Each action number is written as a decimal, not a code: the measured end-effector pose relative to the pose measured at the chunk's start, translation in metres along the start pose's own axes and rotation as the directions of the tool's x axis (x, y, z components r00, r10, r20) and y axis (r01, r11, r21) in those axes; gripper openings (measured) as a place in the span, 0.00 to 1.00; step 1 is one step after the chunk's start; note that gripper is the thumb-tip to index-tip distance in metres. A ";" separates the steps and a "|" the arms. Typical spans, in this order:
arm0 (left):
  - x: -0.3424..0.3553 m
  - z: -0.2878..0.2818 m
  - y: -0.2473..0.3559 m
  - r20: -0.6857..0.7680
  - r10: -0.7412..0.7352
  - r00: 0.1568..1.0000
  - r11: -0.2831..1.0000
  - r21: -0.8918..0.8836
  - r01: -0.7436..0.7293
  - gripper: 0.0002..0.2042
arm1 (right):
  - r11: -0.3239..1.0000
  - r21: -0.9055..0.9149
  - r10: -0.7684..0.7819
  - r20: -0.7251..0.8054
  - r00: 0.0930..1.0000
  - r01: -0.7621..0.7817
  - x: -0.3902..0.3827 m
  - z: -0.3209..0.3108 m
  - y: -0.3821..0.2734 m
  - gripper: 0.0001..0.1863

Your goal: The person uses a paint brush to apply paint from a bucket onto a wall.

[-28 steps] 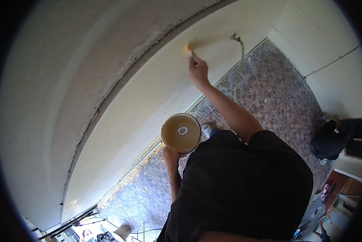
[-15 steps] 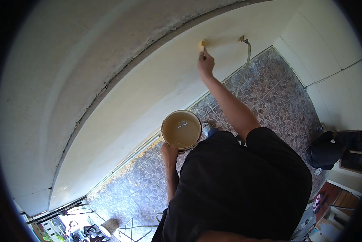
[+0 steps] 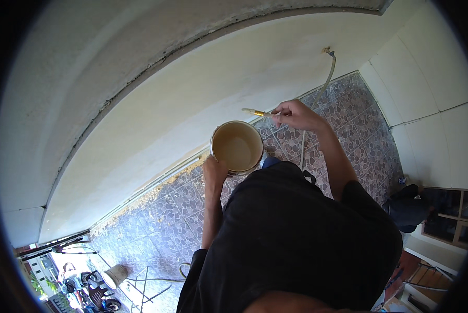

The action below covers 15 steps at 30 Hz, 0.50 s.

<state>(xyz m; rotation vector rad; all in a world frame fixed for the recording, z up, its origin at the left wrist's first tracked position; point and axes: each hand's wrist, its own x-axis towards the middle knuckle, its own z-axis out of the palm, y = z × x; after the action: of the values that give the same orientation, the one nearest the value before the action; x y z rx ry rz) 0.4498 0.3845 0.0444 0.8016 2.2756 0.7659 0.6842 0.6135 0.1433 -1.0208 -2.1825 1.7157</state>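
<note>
My left hand (image 3: 214,171) is closed on the near-left rim of a round bucket (image 3: 238,130), which holds a pale beige liquid like paint. In my right hand (image 3: 299,116) is a paintbrush (image 3: 253,111), gripped by its handle between thumb and fingers. A shiny golden band shows on the brush, and its pale bristles point left. The brush is up and to the right of the bucket's rim, in front of the cream wall (image 3: 181,88); whether its tip touches the wall I cannot tell.
A tap (image 3: 327,51) sticks out of the wall, with a hose (image 3: 330,73) hanging to the patterned tile floor (image 3: 364,125). At lower left are a whitish bucket (image 3: 115,276), a thin metal frame (image 3: 142,289) and a motorcycle (image 3: 108,303). A dark bundle (image 3: 407,208) sits at right.
My right hand has brought the brush away from the wall near the tap, down and back toward the bucket. The brush now points left. My left hand still grips the bucket.
</note>
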 end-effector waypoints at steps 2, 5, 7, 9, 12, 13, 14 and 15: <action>0.002 0.001 -0.006 0.037 0.040 0.999 0.999 0.008 -0.041 0.16 | 0.985 -0.163 -0.035 0.117 0.992 0.054 -0.014 0.010 0.003 0.17; 0.009 0.003 -0.016 0.093 0.105 0.990 0.994 -0.023 -0.103 0.14 | 0.913 -0.408 0.046 0.111 0.993 0.003 -0.034 0.039 -0.031 0.16; -0.003 -0.008 0.015 0.110 0.158 0.981 0.987 0.022 -0.162 0.13 | 0.892 -0.448 0.097 0.072 0.993 -0.055 -0.043 0.051 -0.038 0.16; -0.007 -0.009 0.028 0.109 0.207 0.972 0.975 0.061 -0.215 0.13 | 0.865 -0.493 0.133 0.046 0.990 -0.093 -0.051 0.059 -0.043 0.15; -0.010 -0.002 0.036 0.131 0.250 0.959 0.964 0.064 -0.259 0.13 | 0.783 -0.621 0.035 -0.008 0.999 -0.032 -0.056 0.063 -0.042 0.13; -0.013 -0.001 0.041 0.122 0.284 0.951 0.954 0.062 -0.293 0.13 | 0.731 -0.683 -0.004 0.012 1.000 0.011 -0.056 0.061 -0.040 0.11; -0.017 -0.002 0.050 0.114 0.319 0.941 0.943 0.062 -0.327 0.14 | 0.673 -0.738 -0.042 0.033 0.999 0.052 -0.055 0.059 -0.037 0.09; -0.019 -0.001 0.057 0.114 0.313 0.943 0.944 0.066 -0.322 0.14 | 0.677 -0.734 -0.041 0.038 0.998 0.055 -0.053 0.057 -0.035 0.09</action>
<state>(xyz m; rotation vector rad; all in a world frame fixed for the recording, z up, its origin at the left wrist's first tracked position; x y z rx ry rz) 0.4809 0.4083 0.0897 1.2412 2.1242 0.7539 0.6799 0.5328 0.1709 -1.0577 -2.9581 0.7599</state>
